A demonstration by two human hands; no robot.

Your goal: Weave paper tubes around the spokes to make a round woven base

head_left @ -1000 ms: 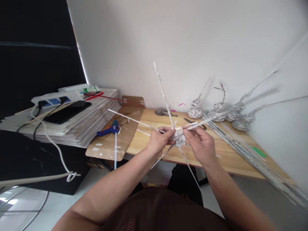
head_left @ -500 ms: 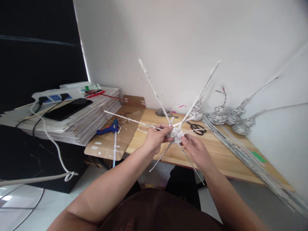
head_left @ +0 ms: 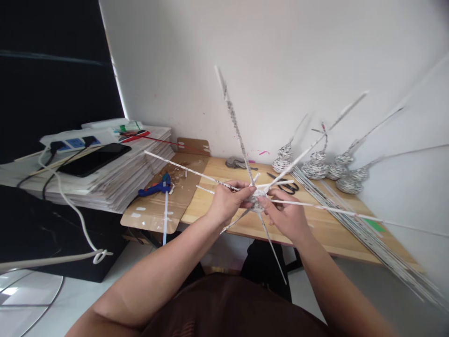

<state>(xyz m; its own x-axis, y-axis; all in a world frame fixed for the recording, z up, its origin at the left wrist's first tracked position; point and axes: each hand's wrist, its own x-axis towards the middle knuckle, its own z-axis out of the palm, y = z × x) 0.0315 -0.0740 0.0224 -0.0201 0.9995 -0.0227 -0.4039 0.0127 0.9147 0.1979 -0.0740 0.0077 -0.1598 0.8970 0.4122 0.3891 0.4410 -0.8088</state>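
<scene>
Between my hands, above the table's front part, is a small woven paper piece (head_left: 258, 202) with several rolled newspaper sticks radiating from it. My left hand (head_left: 229, 199) is closed on its left side, thumb on top. My right hand (head_left: 285, 211) pinches its right side, thumb against the weave and fingers behind. A long paper stick (head_left: 326, 207) runs out to the right past my right hand. Another stick (head_left: 234, 117) points up, and one (head_left: 301, 156) slants up to the right. The fingertips behind the weave are partly hidden.
Black scissors (head_left: 287, 186) lie behind my right hand, near a grey rag (head_left: 240, 163). Several woven gourd shapes (head_left: 315, 166) stand along the wall, beside a bundle of paper sticks (head_left: 361, 234). At left are a blue glue gun (head_left: 154, 187) on cardboard (head_left: 149, 220) and a paper stack (head_left: 140, 164) with a phone (head_left: 96, 159).
The woven piece has turned, and its upper sticks have swung to the right. A long stick now stretches right past my right hand, whose thumb has moved onto the weave.
</scene>
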